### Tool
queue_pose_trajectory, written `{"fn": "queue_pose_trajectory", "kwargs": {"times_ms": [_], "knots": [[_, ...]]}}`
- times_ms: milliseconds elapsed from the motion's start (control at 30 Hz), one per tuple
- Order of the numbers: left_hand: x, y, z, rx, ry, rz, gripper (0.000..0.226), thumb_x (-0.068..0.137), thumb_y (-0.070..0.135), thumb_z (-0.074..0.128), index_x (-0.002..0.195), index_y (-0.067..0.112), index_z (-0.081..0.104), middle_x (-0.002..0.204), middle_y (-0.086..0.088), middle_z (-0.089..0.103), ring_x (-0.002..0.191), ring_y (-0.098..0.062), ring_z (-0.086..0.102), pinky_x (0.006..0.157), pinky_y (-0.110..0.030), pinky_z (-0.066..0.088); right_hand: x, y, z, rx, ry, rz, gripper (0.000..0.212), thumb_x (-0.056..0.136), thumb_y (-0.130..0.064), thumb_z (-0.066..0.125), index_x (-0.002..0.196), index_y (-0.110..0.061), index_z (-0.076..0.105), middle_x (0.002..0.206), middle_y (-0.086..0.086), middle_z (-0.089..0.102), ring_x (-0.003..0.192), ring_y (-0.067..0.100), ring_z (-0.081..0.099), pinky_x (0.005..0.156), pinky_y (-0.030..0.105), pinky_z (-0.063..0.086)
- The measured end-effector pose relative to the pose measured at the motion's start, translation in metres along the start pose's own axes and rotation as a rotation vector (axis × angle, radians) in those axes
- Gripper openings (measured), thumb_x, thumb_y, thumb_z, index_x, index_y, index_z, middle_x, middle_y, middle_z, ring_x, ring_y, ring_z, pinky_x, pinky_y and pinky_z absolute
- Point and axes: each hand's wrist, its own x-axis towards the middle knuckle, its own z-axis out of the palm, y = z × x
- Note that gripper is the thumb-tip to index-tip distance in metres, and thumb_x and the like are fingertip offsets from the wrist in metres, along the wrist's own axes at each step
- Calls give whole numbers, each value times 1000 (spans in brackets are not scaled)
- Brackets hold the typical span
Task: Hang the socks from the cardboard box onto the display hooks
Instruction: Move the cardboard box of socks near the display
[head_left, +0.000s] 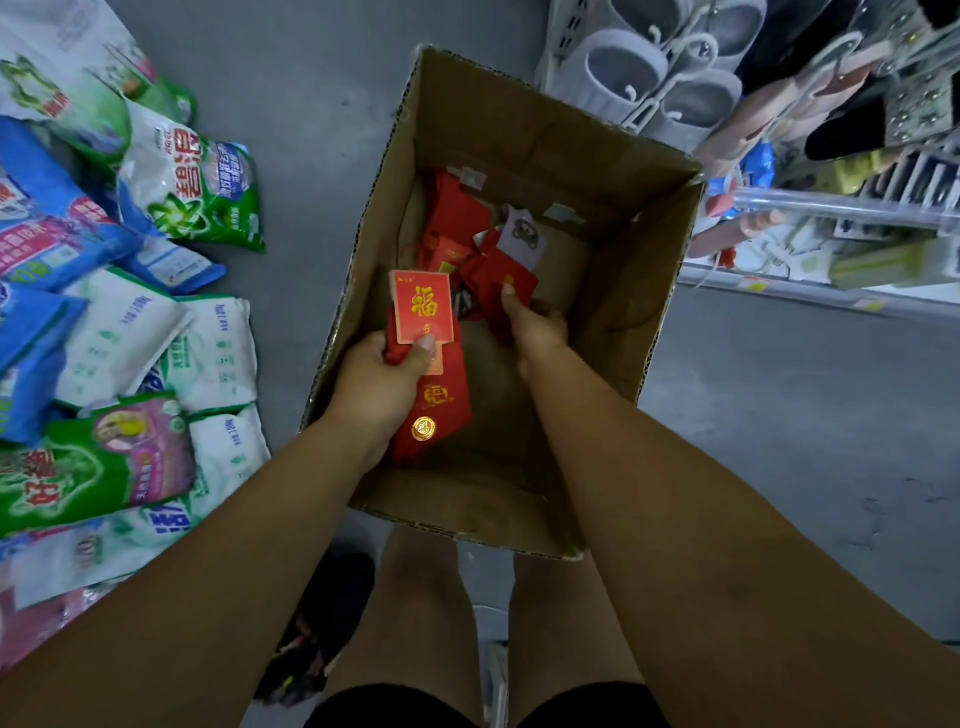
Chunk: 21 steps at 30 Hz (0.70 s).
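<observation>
Red carded sock pair (422, 312) in L grip (382, 382); R grip (537, 330) round limp socks (493, 275) in cardbd box (639, 312)

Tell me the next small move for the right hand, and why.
Probably lift the right hand straight up out of the cardboard box: its thumb and fingers seem to pinch a red sock from the pile, and the left hand holds a carded sock above the box.
</observation>
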Motion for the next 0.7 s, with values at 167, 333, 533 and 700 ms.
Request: {"fn": "queue_pose_trajectory", "kwargs": {"times_ms": [167, 333, 533, 700], "knots": [[9, -7, 6, -55, 11, -12, 23, 101, 32, 61, 121, 22, 62, 100, 2, 71, 84, -12, 69, 57, -23, 52, 13, -2, 9, 63, -125, 110, 57, 90, -36, 72, 137, -9, 54, 138, 11, 60, 126, 29, 58, 100, 41, 51], [5, -7, 6, -148, 46, -31, 21, 101, 34, 61, 119, 23, 62, 101, 1, 72, 85, -14, 70, 62, -27, 54, 9, -6, 14, 80, -202, 140, 51, 93, -40, 67, 136, -13, 56, 133, 9, 64, 108, 25, 64, 87, 38, 49], [-24, 4, 11, -193, 90, -72, 23, 102, 36, 60, 121, 23, 62, 99, 0, 72, 81, -15, 70, 60, -27, 53, -52, -8, -7, 298, -223, 149, 43, 98, -23, 62, 139, -15, 53, 128, 11, 68, 112, 26, 68, 94, 49, 56], [-70, 11, 15, -180, 78, -97, 26, 99, 38, 63, 121, 23, 64, 100, -3, 74, 84, -19, 72, 68, -32, 58, -149, -22, -71, 411, -361, 84, 41, 99, -21, 59, 140, -17, 51, 130, 13, 67, 117, 30, 66, 96, 51, 55]]}}
